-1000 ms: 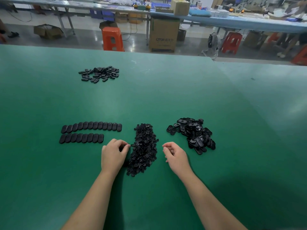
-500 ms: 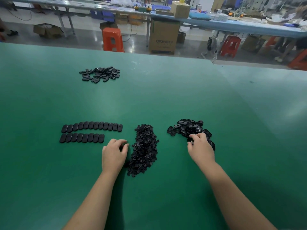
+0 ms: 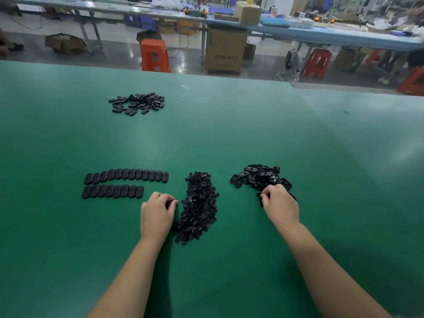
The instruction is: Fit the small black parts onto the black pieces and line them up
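On the green counter [image 3: 206,138] a long heap of small black parts [image 3: 199,207] lies between the two hands. To its right sits a looser pile of larger black pieces [image 3: 259,177], oval shells lying at all angles.

The right hand [image 3: 280,206] rests on the near edge of that pile, knuckles up, its fingers [image 3: 267,193] curled down and pinching one black piece at the pile's near left corner.

The left hand [image 3: 157,213] lies just left of the heap of small parts, its fingers [image 3: 168,199] curled together with the tips close to the thumb. Something dark shows between them, but whether they hold a part cannot be told.

Left of that hand, two rows of finished pieces [image 3: 126,182] are lined up side by side, touching one another; the far row is longer than the near one. Well beyond them, toward the far edge, lies another scattered pile [image 3: 137,103] of black pieces.

Behind the counter stand an orange stool [image 3: 154,55] and a cardboard box [image 3: 226,51].
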Available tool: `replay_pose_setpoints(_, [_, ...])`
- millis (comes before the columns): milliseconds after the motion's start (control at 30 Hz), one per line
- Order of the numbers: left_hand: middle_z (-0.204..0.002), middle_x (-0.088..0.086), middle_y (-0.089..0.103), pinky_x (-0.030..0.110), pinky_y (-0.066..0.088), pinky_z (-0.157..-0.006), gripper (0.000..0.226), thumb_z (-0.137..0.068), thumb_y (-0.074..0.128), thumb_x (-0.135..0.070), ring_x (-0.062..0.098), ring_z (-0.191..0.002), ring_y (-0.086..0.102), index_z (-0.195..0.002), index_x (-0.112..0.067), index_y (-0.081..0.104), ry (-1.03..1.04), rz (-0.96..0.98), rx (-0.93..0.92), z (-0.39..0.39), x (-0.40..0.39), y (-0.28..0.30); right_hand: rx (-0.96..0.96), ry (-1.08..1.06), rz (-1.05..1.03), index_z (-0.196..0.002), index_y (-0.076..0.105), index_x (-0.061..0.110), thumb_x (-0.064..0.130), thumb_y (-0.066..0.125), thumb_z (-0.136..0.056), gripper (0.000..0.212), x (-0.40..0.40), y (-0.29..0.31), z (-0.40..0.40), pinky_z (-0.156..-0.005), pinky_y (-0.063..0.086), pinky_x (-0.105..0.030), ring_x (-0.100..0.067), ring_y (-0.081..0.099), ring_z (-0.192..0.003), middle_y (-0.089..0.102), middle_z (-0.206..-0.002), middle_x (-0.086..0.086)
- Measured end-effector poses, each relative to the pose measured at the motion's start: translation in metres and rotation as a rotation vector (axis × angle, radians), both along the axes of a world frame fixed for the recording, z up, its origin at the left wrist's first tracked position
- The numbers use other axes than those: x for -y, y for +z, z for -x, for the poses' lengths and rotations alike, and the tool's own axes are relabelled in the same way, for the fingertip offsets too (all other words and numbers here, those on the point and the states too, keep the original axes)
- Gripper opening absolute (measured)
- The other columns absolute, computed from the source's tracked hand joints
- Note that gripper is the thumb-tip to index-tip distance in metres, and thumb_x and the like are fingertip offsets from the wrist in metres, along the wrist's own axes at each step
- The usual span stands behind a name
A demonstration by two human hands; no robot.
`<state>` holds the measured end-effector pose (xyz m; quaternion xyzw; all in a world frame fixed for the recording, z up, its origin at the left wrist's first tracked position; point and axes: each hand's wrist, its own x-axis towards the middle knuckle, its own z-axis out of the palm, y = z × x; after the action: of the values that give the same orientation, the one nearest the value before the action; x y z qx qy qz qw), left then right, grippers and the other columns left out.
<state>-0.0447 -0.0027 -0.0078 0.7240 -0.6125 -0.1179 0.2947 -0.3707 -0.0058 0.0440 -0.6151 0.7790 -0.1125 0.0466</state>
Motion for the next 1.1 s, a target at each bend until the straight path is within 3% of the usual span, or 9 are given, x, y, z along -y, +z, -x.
replay_pose_setpoints(100, [-0.095, -0.009, 0.060, 0.027, 0.034, -0.082, 0.012, -0.096, 0.064, -0.032, 0.014, -0.081, 0.055, -0.095, -0.023, 0.072, -0.008, -0.002, 0.014, 0.000, 0.000, 0.000, 0.124, -0.027, 0.083, -0.105, 0.065, 0.016, 0.027, 0.051, -0.104, 0.018, 0.001, 0.002, 0.000, -0.065, 0.051, -0.034, -0.024, 0.062, -0.079, 0.063, -0.105, 0.000])
replay_pose_setpoints(233, [-0.094, -0.008, 0.063, 0.029, 0.034, -0.082, 0.011, -0.098, 0.062, -0.029, 0.013, -0.081, 0.056, -0.093, -0.022, 0.069, -0.036, 0.024, 0.034, 0.000, 0.000, 0.001, 0.519, -0.061, 0.138, -0.107, 0.066, 0.011, 0.022, 0.053, -0.104, 0.017, 0.003, 0.005, -0.007, -0.067, 0.055, -0.037, -0.020, 0.064, -0.073, 0.067, -0.083, 0.003])
replay_pose_setpoints(300, [-0.090, -0.009, 0.063, 0.031, 0.035, -0.081, 0.011, -0.099, 0.059, -0.027, 0.013, -0.079, 0.056, -0.091, -0.022, 0.065, -0.040, 0.033, 0.022, 0.001, 0.000, 0.002, 0.734, -0.085, 0.124, -0.110, 0.066, 0.011, 0.018, 0.053, -0.104, 0.016, 0.002, 0.005, -0.014, -0.059, 0.055, -0.029, -0.014, 0.065, -0.061, 0.067, -0.077, 0.000])
replay_pose_setpoints(367, [-0.084, -0.011, 0.063, 0.033, 0.036, -0.082, 0.012, -0.101, 0.056, -0.026, 0.014, -0.076, 0.057, -0.089, -0.025, 0.059, -0.023, 0.028, -0.035, 0.002, 0.000, 0.002, 0.936, -0.106, 0.106, -0.114, 0.064, 0.015, 0.012, 0.052, -0.104, 0.015, -0.002, 0.002, -0.024, -0.060, 0.055, -0.023, -0.009, 0.066, -0.056, 0.068, -0.078, -0.006])
replay_pose_setpoints(433, [-0.075, -0.014, 0.062, 0.034, 0.037, -0.080, 0.014, -0.102, 0.054, -0.028, 0.019, -0.073, 0.057, -0.088, -0.028, 0.055, 0.004, 0.016, -0.103, 0.001, -0.001, 0.001, 1.092, -0.121, 0.087, -0.118, 0.059, 0.023, 0.005, 0.050, -0.104, 0.024, -0.006, -0.002, -0.037, -0.065, 0.057, -0.021, -0.010, 0.071, -0.063, 0.069, -0.086, -0.011])
replay_pose_setpoints(533, [-0.067, -0.014, 0.061, 0.033, 0.035, -0.076, 0.015, -0.103, 0.052, -0.030, 0.025, -0.073, 0.055, -0.089, -0.027, 0.056, 0.013, 0.004, -0.153, -0.001, -0.002, -0.002, 1.252, -0.149, 0.062, -0.115, 0.061, 0.017, -0.004, 0.048, -0.102, 0.028, -0.012, -0.008, -0.055, -0.067, 0.058, -0.017, -0.011, 0.074, -0.072, 0.072, -0.093, -0.013])
replay_pose_setpoints(767, [-0.082, -0.010, 0.069, 0.040, 0.046, -0.091, 0.011, -0.101, 0.057, -0.020, 0.017, -0.075, 0.061, -0.099, -0.019, 0.067, -0.003, 0.038, -0.172, -0.001, -0.002, 0.002, 1.398, -0.197, 0.060, -0.107, 0.059, 0.005, 0.000, 0.053, -0.102, 0.008, -0.018, -0.020, -0.070, -0.070, 0.062, -0.025, -0.021, 0.077, -0.083, 0.073, -0.101, -0.014])
replay_pose_setpoints(933, [-0.086, -0.006, 0.071, 0.048, 0.051, -0.090, 0.013, -0.100, 0.057, -0.016, 0.015, -0.074, 0.063, -0.102, -0.015, 0.069, -0.016, 0.046, -0.173, 0.001, -0.003, 0.007, 1.369, -0.164, 0.020, -0.109, 0.058, 0.012, 0.005, 0.051, -0.104, 0.011, -0.019, -0.018, -0.069, -0.062, 0.060, -0.026, -0.020, 0.074, -0.070, 0.073, -0.096, -0.014])
replay_pose_setpoints(1100, [-0.082, -0.010, 0.067, 0.048, 0.052, -0.088, 0.012, -0.100, 0.057, -0.017, 0.012, -0.072, 0.062, -0.101, -0.016, 0.069, -0.014, 0.047, -0.158, 0.002, -0.004, 0.008, 1.371, -0.164, -0.006, -0.111, 0.059, 0.007, 0.007, 0.053, -0.104, 0.010, -0.021, -0.017, -0.068, -0.057, 0.059, -0.026, -0.017, 0.069, -0.060, 0.072, -0.091, -0.016])
